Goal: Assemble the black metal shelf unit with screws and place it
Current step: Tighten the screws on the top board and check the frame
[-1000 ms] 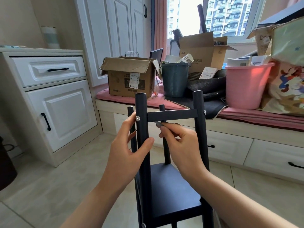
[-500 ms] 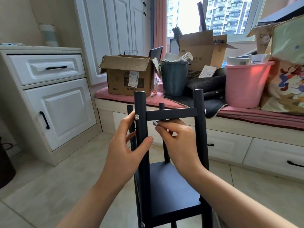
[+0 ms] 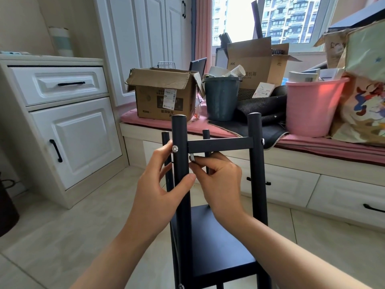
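Note:
The black metal shelf unit (image 3: 256, 174) stands upright on the tiled floor in front of me, with a black shelf board (image 3: 216, 245) low down and a crossbar (image 3: 220, 143) near the top. My left hand (image 3: 156, 192) grips the front left post, fingers beside a silver screw head (image 3: 175, 148). My right hand (image 3: 218, 180) pinches a small silver tool (image 3: 191, 158) just under the crossbar, against the inner side of that post. A second screw head (image 3: 263, 141) shows on the right post.
A white cabinet (image 3: 62, 126) stands at the left. Behind the shelf runs a window bench with a pink cushion (image 3: 325, 146), holding a cardboard box (image 3: 164, 94), a dark bucket (image 3: 220, 99), a pink bucket (image 3: 312, 107) and bags. Tiled floor (image 3: 62, 236) lies at the left.
My right hand with the small tool has shifted left and slightly up toward the left post under the crossbar. The left hand keeps its grip on the post.

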The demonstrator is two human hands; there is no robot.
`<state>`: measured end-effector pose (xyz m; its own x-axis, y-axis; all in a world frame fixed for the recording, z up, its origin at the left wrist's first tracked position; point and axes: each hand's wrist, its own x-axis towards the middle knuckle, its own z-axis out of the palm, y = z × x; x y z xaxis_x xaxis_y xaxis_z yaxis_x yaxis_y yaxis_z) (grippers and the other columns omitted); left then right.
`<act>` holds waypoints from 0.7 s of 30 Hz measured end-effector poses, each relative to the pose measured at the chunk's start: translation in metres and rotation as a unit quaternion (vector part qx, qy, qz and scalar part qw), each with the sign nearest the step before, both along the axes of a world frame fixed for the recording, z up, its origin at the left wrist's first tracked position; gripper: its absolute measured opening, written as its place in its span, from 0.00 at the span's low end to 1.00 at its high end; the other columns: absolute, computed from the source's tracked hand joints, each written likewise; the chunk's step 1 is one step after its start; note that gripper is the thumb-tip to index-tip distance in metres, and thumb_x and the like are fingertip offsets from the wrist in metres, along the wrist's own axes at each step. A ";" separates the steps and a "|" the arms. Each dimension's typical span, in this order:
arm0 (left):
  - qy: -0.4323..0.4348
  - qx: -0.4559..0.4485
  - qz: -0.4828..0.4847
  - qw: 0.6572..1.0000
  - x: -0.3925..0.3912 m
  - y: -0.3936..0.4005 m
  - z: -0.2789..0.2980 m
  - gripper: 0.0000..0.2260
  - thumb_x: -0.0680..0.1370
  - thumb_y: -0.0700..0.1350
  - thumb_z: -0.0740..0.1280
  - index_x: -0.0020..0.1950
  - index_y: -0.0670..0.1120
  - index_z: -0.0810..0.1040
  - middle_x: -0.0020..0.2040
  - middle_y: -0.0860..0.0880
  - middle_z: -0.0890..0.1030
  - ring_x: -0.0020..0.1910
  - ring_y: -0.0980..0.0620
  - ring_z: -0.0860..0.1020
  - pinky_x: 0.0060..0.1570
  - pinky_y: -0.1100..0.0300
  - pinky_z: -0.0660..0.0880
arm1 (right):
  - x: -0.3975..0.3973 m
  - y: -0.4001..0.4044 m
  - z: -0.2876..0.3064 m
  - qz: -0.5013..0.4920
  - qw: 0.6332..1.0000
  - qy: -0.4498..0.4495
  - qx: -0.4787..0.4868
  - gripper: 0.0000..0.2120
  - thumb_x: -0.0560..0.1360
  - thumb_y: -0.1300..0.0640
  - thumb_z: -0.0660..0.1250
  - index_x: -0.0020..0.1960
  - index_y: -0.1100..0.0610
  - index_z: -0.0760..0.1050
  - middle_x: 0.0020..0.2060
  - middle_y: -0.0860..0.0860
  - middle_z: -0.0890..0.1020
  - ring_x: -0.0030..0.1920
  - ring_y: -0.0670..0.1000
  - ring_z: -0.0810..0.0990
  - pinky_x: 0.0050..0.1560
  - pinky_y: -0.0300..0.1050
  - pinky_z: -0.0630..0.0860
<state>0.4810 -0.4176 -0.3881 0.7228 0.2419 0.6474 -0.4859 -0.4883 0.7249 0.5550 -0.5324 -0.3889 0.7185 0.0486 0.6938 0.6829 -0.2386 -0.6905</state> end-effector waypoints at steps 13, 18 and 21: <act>-0.008 -0.009 -0.020 1.000 0.003 0.002 -0.002 0.25 0.75 0.45 0.72 0.72 0.55 0.71 0.63 0.68 0.77 0.66 0.66 0.73 0.62 0.75 0.67 | 0.002 0.016 -0.005 0.065 0.994 0.084 0.026 0.10 0.70 0.64 0.72 0.46 0.52 0.86 0.42 0.44 0.85 0.46 0.45 0.82 0.47 0.45 0.78; -0.005 -0.011 -0.019 1.000 0.004 0.003 0.000 0.26 0.75 0.47 0.71 0.73 0.55 0.70 0.65 0.65 0.77 0.68 0.63 0.73 0.66 0.66 0.71 | 0.002 0.009 -0.007 0.055 0.998 0.039 0.016 0.07 0.73 0.64 0.72 0.47 0.55 0.86 0.40 0.44 0.81 0.38 0.41 0.76 0.40 0.30 0.67; 0.000 -0.018 -0.018 1.000 0.004 0.002 0.001 0.27 0.75 0.48 0.71 0.74 0.53 0.70 0.65 0.65 0.77 0.68 0.62 0.74 0.67 0.59 0.70 | 0.001 -0.001 -0.007 0.064 0.997 0.035 0.015 0.07 0.75 0.65 0.70 0.49 0.57 0.85 0.40 0.42 0.78 0.38 0.42 0.75 0.40 0.30 0.68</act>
<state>0.4852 -0.4156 -0.3875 0.7311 0.2396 0.6388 -0.5025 -0.4442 0.7418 0.5556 -0.5332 -0.3955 0.7542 0.1225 0.6451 0.6566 -0.1301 -0.7430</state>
